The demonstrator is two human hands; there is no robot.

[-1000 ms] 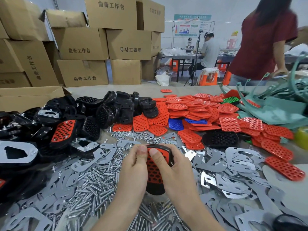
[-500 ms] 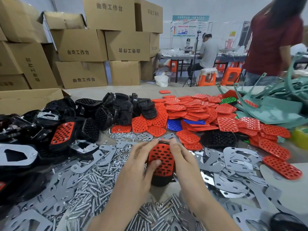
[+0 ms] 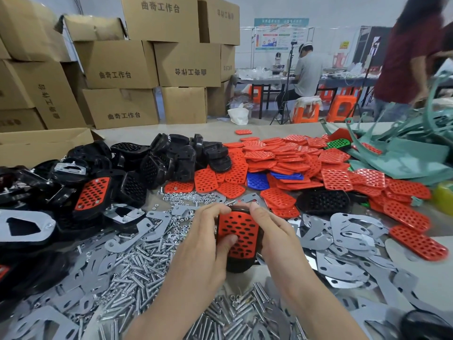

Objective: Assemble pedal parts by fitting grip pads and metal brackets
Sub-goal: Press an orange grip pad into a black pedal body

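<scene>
Holding a black plastic pedal body [image 3: 239, 265] faced with a red perforated grip pad [image 3: 239, 229], the left hand [image 3: 203, 241] and right hand [image 3: 272, 231] grip its sides at the near-centre tabletop [image 3: 421, 276]. The left thumb presses the pad. Fingers hide the pedal's side edges and underside.

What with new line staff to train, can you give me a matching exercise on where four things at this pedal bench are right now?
Things:
1. pedal
2. blue grip pads
3. green grip pad
4. bolts

Places:
A. far side of the pad pile, next to the teal frames
B. gripped by the left hand and right hand
C. loose heap on the near table, around the forearms
D. among the red grip pads, mid-table

Pairs: 1-B, 2-D, 3-A, 4-C
</scene>
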